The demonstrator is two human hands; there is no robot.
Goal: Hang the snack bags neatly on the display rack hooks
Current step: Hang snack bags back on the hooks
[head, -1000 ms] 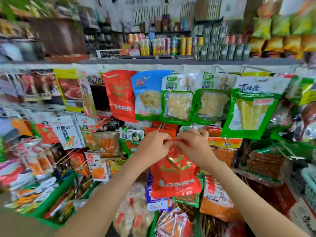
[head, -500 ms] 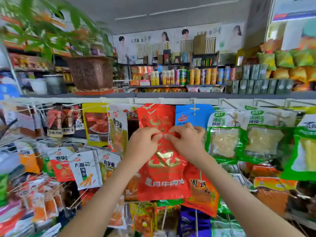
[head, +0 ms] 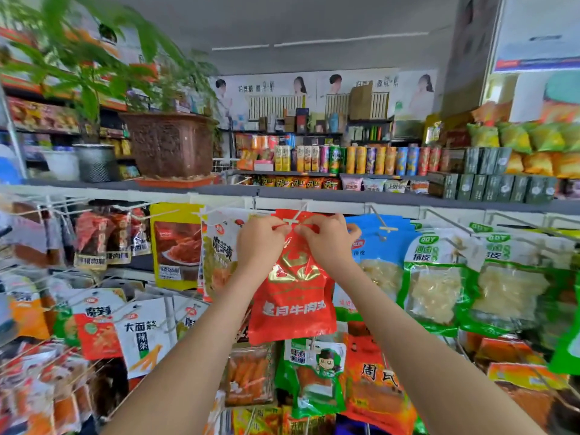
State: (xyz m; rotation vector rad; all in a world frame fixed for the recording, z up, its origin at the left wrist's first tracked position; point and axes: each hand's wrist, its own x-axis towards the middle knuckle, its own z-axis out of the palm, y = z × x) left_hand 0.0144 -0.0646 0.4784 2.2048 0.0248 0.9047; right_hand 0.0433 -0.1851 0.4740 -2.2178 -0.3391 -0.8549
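A red snack bag (head: 293, 304) with gold print and white characters hangs in front of me, held up by its top edge. My left hand (head: 259, 240) pinches the top left corner, my right hand (head: 326, 238) the top right. The bag's top sits right at the white tip of a rack hook (head: 293, 220) in the top row, just under the grey shelf. Whether the hook passes through the bag's hole is hidden by my fingers. Another red bag hangs behind it on the same hook.
Neighbouring hooks carry a blue bag (head: 376, 246), green-framed bags (head: 436, 277) to the right, and a white bag (head: 219, 252) and a yellow bag (head: 175, 243) to the left. Lower rows hold several more packets. A potted plant (head: 169, 142) and chip cans (head: 361, 158) stand on shelves above.
Both hands have lifted the red bag from the lower rows up to the top row's hook. My view has tilted upward with them.
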